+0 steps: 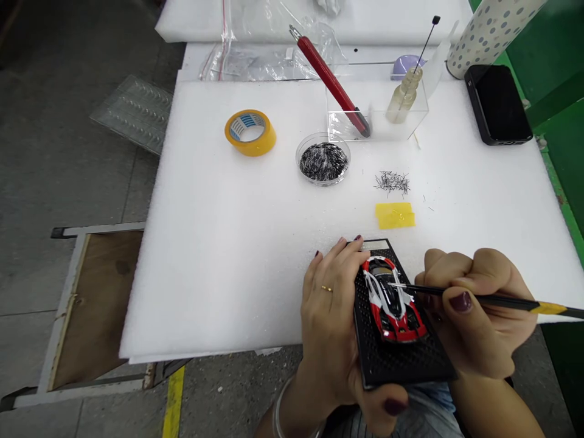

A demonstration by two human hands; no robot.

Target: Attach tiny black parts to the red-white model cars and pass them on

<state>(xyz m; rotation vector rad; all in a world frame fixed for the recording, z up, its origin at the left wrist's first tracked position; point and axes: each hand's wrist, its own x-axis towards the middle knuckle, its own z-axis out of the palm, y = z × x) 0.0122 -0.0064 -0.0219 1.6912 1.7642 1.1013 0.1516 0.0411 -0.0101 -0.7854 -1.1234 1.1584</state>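
Observation:
A red, white and black model car (395,301) sits on a black textured display base (387,365). My left hand (331,310) is wrapped round the base's left side, thumb at its near edge. In my right hand (479,310) is a thin black paintbrush (495,300) with a yellow band, pinched between thumb and fingers. The brush tip is at the car's roof; whether it touches, I cannot tell. Beyond the base lie a piece of yellow tape (395,215) and a small pile of short black bristles (392,181).
A round clear dish (323,159) of black bristles stands beside a yellow tape roll (264,143). Behind are a clear tray (378,125) with a red pen-shaped tool (331,79) and a small bottle (405,96). A black box-shaped device (498,104) and a dotted cup (490,33) stand at right.

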